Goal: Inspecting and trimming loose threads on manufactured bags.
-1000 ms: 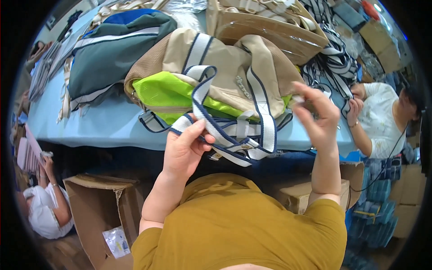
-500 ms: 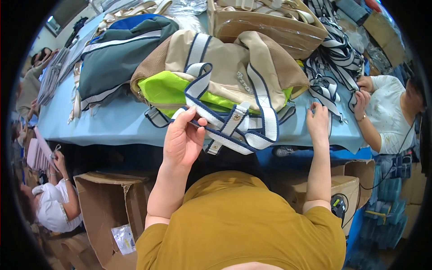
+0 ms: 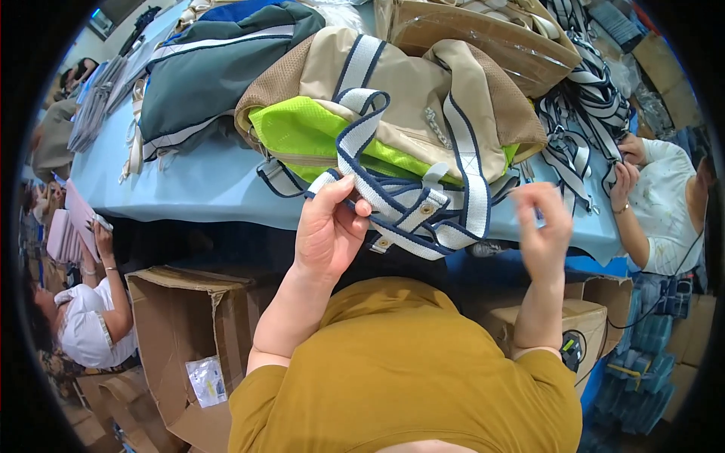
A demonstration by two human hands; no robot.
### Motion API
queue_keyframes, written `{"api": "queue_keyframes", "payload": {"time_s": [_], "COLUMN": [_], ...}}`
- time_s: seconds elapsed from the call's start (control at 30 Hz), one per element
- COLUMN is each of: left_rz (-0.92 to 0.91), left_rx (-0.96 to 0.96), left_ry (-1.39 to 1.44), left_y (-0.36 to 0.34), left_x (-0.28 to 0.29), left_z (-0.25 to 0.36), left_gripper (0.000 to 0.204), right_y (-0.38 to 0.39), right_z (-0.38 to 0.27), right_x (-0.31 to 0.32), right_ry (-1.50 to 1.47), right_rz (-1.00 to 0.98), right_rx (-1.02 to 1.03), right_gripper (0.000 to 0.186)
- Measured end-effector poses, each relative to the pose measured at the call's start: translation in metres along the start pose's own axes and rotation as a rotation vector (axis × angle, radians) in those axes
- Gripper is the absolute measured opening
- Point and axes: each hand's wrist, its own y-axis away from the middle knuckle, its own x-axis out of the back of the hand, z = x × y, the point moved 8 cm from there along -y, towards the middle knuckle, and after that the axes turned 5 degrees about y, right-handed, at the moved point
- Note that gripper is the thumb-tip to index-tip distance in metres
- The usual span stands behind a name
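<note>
A beige duffel bag (image 3: 408, 83) with brown mesh ends and a bright green pocket (image 3: 302, 124) lies on the table in front of me. Its white webbing handles (image 3: 476, 189), edged in navy, hang over the near side. My left hand (image 3: 330, 230) pinches a strap of this webbing between thumb and fingers. Near the bag's right end my right hand (image 3: 545, 226) is raised off the table, fingers curled toward the thumb. Motion blurs it, and what it may hold is too small to make out. A webbing tab with a metal snap (image 3: 427, 208) sits across the handles.
A dark green bag (image 3: 219, 87) lies to the left on the blue table (image 3: 189, 189). Behind stands a carton of straps (image 3: 483, 38); striped webbing (image 3: 578, 151) piles up at right near a co-worker (image 3: 657, 196). An open carton (image 3: 174, 317) stands below the table's edge.
My right hand has drawn back from the table toward me, its fingers now curled. The left hand keeps its pinch on the strap. The whole view has shifted slightly.
</note>
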Motion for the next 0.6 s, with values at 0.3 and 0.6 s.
{"api": "queue_keyframes", "payload": {"time_s": [0.3,0.6], "left_rz": [0.078,-0.092], "left_rx": [-0.046,0.024], "left_ry": [-0.028,-0.591], "left_y": [-0.003,0.01], "left_x": [-0.008,-0.005], "left_z": [-0.001,-0.003], "left_gripper": [0.012,0.03], "right_y": [0.001,0.006], "right_z": [-0.044,-0.04], "right_x": [-0.109,-0.113], "right_ry": [-0.37,-0.761], "right_rz": [-0.813,-0.901], "right_rx": [-0.186,-0.357], "right_gripper": [0.039,0.026]}}
